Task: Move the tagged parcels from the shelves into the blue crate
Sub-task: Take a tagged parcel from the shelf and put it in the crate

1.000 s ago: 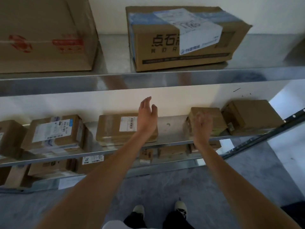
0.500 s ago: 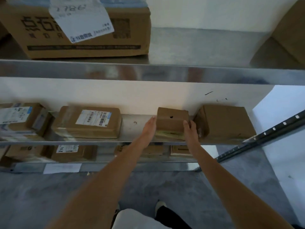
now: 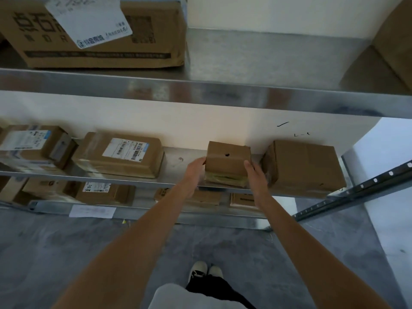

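A small brown cardboard parcel with a dark hole in its top sits on the middle metal shelf. My left hand presses flat against its left side. My right hand holds its right side, fingers along the edge. The parcel rests on the shelf between both palms. A larger plain brown box stands just right of it, close to my right hand. A labelled flat parcel lies to the left. The blue crate is not in view.
The upper shelf carries a big printed carton with a white label. More labelled parcels lie at far left, and others on the low shelf. A slotted upright leans at right. Grey floor and my shoes are below.
Both hands reached from mid-air to the small parcel and closed onto its two sides. The view shifted right and closer to the shelf.
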The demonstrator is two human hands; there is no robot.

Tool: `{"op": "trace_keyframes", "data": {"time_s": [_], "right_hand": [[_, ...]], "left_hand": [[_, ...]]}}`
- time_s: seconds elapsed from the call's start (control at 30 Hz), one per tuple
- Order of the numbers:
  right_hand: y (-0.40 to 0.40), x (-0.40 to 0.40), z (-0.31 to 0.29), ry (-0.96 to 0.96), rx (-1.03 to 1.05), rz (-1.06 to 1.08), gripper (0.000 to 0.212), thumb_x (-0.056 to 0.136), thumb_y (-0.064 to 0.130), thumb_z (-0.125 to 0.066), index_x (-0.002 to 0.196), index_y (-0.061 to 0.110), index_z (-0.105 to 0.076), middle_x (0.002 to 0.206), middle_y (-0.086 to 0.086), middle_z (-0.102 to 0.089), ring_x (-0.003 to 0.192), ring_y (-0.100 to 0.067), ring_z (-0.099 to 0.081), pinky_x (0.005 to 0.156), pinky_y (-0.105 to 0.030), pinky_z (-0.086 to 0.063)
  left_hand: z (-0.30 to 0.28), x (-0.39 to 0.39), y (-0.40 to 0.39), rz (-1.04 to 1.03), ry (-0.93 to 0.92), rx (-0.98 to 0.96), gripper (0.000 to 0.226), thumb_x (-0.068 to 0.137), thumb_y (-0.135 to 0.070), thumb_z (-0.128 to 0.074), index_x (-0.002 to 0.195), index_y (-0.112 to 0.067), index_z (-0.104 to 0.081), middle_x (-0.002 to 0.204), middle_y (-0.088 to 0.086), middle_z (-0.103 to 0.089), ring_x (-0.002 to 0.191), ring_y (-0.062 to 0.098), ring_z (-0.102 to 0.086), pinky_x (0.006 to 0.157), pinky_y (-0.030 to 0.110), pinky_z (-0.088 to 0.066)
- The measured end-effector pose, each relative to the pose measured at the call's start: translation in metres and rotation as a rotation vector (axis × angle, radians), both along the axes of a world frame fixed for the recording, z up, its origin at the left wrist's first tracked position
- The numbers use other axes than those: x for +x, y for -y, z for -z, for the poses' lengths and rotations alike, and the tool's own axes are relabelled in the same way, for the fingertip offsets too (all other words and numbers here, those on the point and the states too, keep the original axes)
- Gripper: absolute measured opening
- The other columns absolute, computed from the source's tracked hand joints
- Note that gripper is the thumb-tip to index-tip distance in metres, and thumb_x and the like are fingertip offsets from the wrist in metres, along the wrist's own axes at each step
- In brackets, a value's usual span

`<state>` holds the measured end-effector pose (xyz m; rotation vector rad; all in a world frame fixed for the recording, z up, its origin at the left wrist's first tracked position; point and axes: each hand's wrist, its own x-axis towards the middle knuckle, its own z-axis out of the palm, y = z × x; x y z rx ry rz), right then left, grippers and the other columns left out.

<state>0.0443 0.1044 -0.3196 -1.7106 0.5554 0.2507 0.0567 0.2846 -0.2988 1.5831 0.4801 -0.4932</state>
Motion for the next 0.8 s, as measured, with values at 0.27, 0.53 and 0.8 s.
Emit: {"op": "trace_keyframes", "data": {"time_s": [0.27,0.53,0.8], "right_hand": [[0.023,0.010,-0.017,-0.028,0.427,0.053,0.054,0.098,0.053,-0.043,0.123,0.009,-0.063,0.111,-0.009,-0.068,0.097,-0.022,-0.063,0.085,-0.035,-0.051],[0.010,0.013,-0.024,-0.010,0.329,0.032,0.060,0.090,0.054,-0.056,0.122,0.003,-0.063,0.110,-0.014,-0.069,0.113,-0.030,-0.060,0.108,-0.044,-0.041],[0.000,0.013,-0.025,-0.012,0.300,0.015,0.057,0.089,0.059,-0.057,0.121,0.012,-0.064,0.115,-0.008,-0.070,0.121,-0.025,-0.055,0.111,-0.042,-0.038]], "left_hand": [[-0.012,0.011,-0.027,-0.164,0.073,-0.207,0.029,0.099,-0.026,-0.040,0.103,-0.019,-0.068,0.124,0.002,-0.065,0.119,0.021,-0.058,0.112,0.040,-0.038],[-0.011,0.011,-0.030,-0.052,0.013,-0.065,0.034,0.101,-0.040,-0.034,0.098,-0.020,-0.062,0.103,0.005,-0.069,0.103,0.023,-0.061,0.102,0.040,-0.042],[-0.016,0.003,-0.024,0.011,0.014,-0.043,0.043,0.100,-0.053,-0.026,0.100,-0.027,-0.060,0.138,0.009,-0.054,0.136,0.026,-0.038,0.118,0.051,-0.016]]}}
